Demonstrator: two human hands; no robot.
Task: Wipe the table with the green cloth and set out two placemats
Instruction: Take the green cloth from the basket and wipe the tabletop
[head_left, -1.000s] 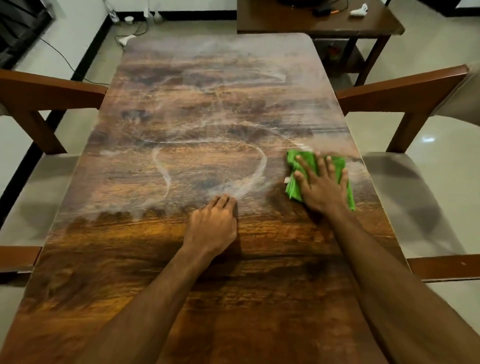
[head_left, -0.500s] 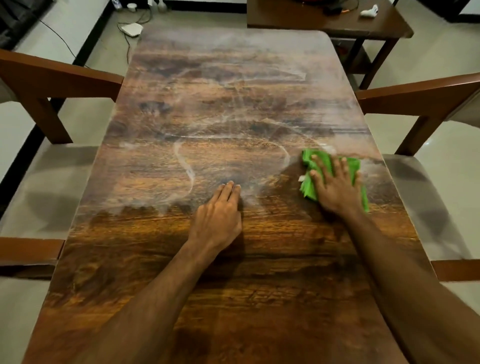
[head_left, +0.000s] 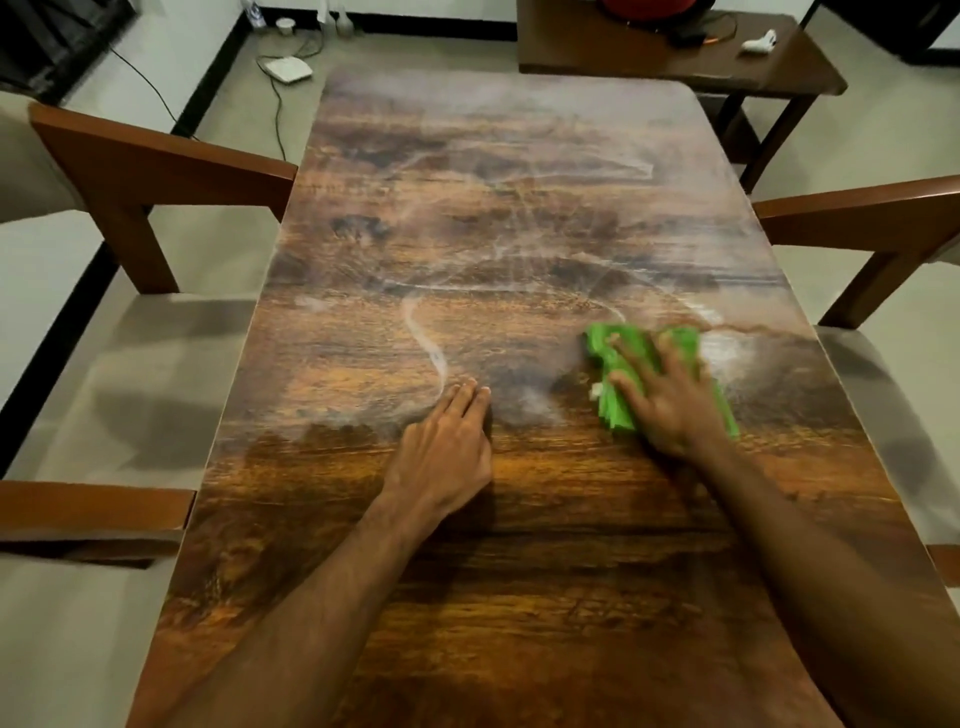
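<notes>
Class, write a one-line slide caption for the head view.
Right hand presses the green cloth on the streaked wooden table while left hand rests flat nearby.

Streaky wooden table (head_left: 519, 597) under green cloth (head_left: 615, 413)

Dim indoor light, pale glare across the far table (head_left: 519, 156), motion-blurred right hand (head_left: 670, 405), wide-angle bowing at edges.

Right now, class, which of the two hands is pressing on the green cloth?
The right hand, spread flat over the green cloth near the right edge of the table. The left hand rests on bare wood, fingers together.
</notes>
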